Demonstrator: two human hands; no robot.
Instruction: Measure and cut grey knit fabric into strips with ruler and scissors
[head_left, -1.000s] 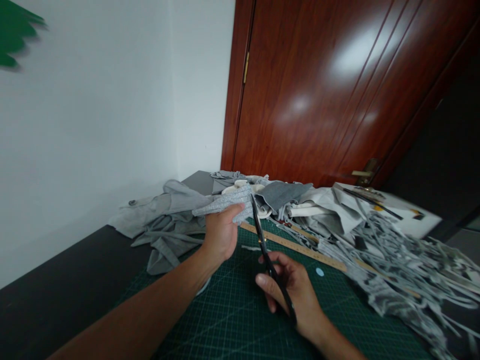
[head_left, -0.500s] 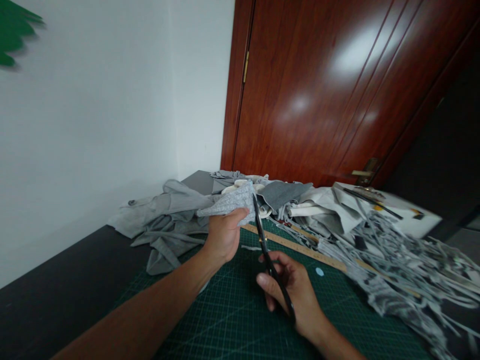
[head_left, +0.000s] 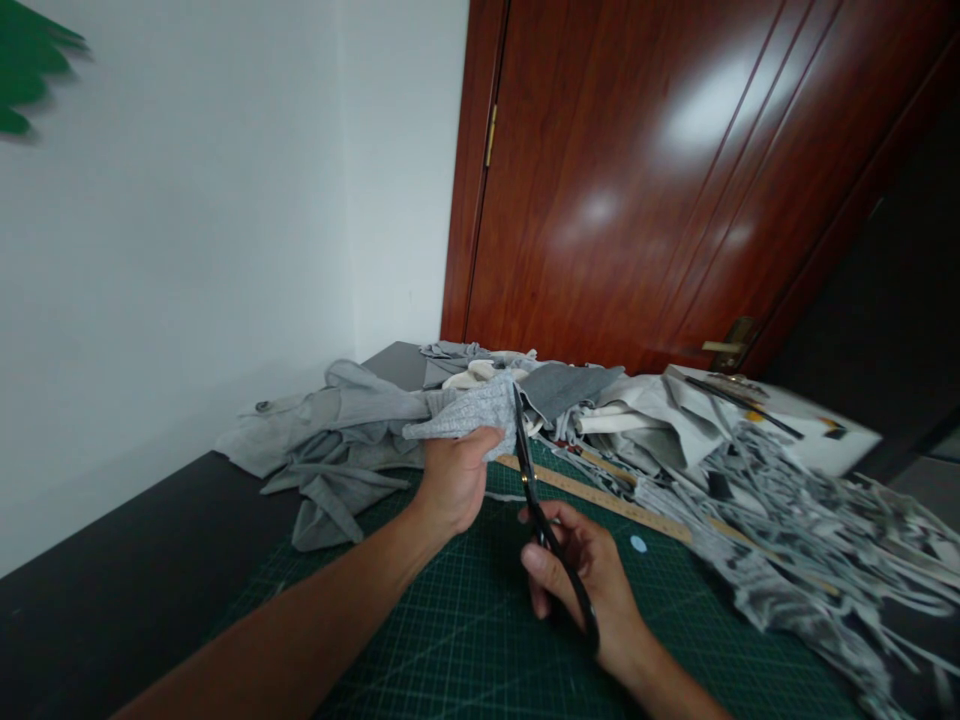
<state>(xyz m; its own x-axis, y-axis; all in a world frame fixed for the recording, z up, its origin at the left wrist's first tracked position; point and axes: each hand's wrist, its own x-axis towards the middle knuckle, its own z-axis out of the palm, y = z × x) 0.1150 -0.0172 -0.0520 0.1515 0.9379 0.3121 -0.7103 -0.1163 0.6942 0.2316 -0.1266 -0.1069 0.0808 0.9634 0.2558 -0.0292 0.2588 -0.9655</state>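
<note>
My left hand (head_left: 456, 482) pinches a light grey knit fabric piece (head_left: 472, 412), thumb on top, held up above the mat. In my right hand (head_left: 581, 570) is a pair of black scissors (head_left: 541, 520), fingers wrapped in the handles. The blades point away from me and lie along the right edge of the fabric, touching or very close to it; I cannot tell whether they are cutting at this instant. Beneath both hands lies a green cutting mat (head_left: 442, 640) with grid lines. A wooden ruler (head_left: 607, 503) rests on it, beyond the scissors.
Grey garments (head_left: 337, 450) are heaped at the left back. Pale fabric (head_left: 667, 415) and a tangle of grey scraps (head_left: 810, 510) cover the right. A white box (head_left: 832, 430) carries a dark thin tool. Behind stand a white wall (head_left: 225, 200) and a brown door (head_left: 615, 180).
Both hands have shifted slightly to the right and a little toward me, with the fabric and scissors. The holds stay the same.
</note>
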